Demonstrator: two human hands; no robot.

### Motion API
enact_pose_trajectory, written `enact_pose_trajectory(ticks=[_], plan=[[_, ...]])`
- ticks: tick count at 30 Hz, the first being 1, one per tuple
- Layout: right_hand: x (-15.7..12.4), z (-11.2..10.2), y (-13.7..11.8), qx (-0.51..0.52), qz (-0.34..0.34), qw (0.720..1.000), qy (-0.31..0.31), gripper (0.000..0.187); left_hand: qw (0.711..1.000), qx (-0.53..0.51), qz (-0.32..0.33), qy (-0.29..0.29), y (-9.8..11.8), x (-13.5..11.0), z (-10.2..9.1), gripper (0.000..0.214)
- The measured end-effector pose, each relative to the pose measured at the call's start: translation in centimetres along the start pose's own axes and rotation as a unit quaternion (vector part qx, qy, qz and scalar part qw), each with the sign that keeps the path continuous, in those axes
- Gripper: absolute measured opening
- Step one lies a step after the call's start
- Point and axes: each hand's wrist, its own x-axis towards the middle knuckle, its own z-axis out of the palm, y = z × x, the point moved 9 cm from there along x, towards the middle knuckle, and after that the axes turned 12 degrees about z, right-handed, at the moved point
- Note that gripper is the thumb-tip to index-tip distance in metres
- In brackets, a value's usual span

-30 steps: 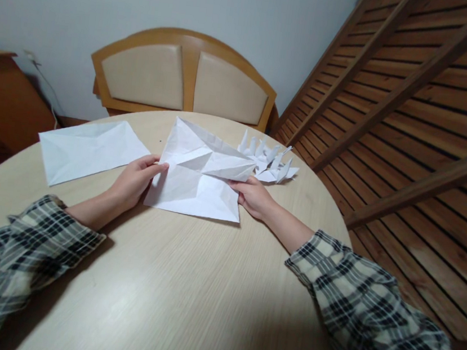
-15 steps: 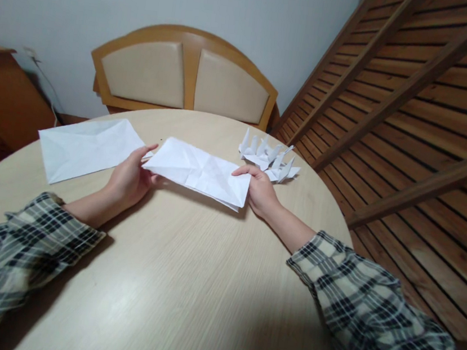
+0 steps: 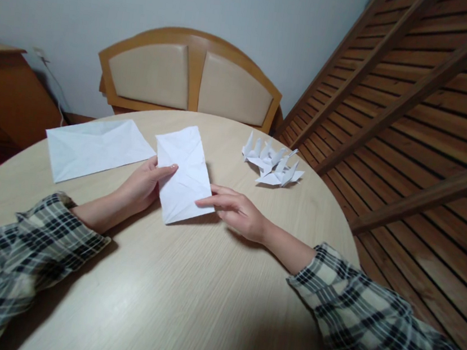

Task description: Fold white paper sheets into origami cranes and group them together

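Observation:
Above the middle of the table I hold a creased white sheet of paper (image 3: 188, 164), tilted with its long side running away from me. My left hand (image 3: 144, 184) grips its left edge, thumb on top and fingers underneath. At the lower right corner, my right hand (image 3: 239, 212) pinches the sheet between thumb and fingers. Whether the paper is one layer or several cannot be made out. A larger creased white sheet (image 3: 96, 149) lies flat to the left, its right end close to my left hand. Several folded paper cranes (image 3: 275, 163) stand clustered beyond my right hand.
The round wooden table (image 3: 185, 294) carries all the paper. Behind it stands a padded headboard (image 3: 195, 74) against the wall. A slatted wooden panel (image 3: 420, 107) rises along the right, and a brown cabinet (image 3: 5, 96) stands at the far left.
The held sheet has turned from lying crosswise to pointing lengthwise away from me and has shifted left. My right hand has come left and nearer with it; my left thumb now lies across its face.

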Motion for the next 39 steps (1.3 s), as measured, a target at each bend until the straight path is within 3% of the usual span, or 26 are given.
enact_pose_trajectory(ticks=[3,7,14,17,23,27,30,32,34,36,39], plan=[[0.1,-0.1,0.8,0.125,0.049,0.991,-0.012,0.028,0.999,0.037,0.022,0.008,0.8,-0.2,-0.3,0.043],[0.3,0.2,2.5,0.278,0.127,0.952,-0.024,0.042,0.991,0.103,0.032,-0.075,1.0,-1.1,1.1,0.05],[0.3,-1.2,1.5,0.165,0.089,0.982,0.037,0.044,0.93,0.268,0.116,-0.221,1.5,-2.4,3.7,0.038],[0.3,-1.4,1.8,0.199,0.097,0.974,0.059,0.051,0.908,0.316,0.137,-0.237,1.6,-2.3,3.9,0.039],[0.3,-2.7,3.1,0.25,0.105,0.955,0.125,0.046,0.907,0.341,0.116,-0.218,1.6,-2.0,3.3,0.044],[0.5,-4.0,3.6,0.158,0.084,0.972,0.154,0.058,0.888,0.414,0.135,-0.148,2.7,-1.0,1.1,0.047],[0.1,-5.4,3.5,-0.012,0.064,0.971,0.231,0.066,0.825,0.51,0.227,-0.092,4.8,-0.6,0.0,0.045],[0.0,-5.7,3.4,-0.11,0.061,0.958,0.256,0.066,0.776,0.547,0.303,-0.085,6.1,-1.1,0.5,0.04],[0.0,-5.6,3.4,-0.174,0.065,0.948,0.258,0.065,0.747,0.559,0.341,-0.115,6.1,-1.9,1.8,0.036],[0.0,-5.3,3.3,-0.213,0.071,0.941,0.253,0.063,0.728,0.555,0.351,-0.197,4.8,-3.0,3.8,0.035],[0.1,-4.9,3.0,-0.25,0.077,0.935,0.24,0.057,0.709,0.556,0.293,-0.319,1.2,-4.1,5.3,0.047]])
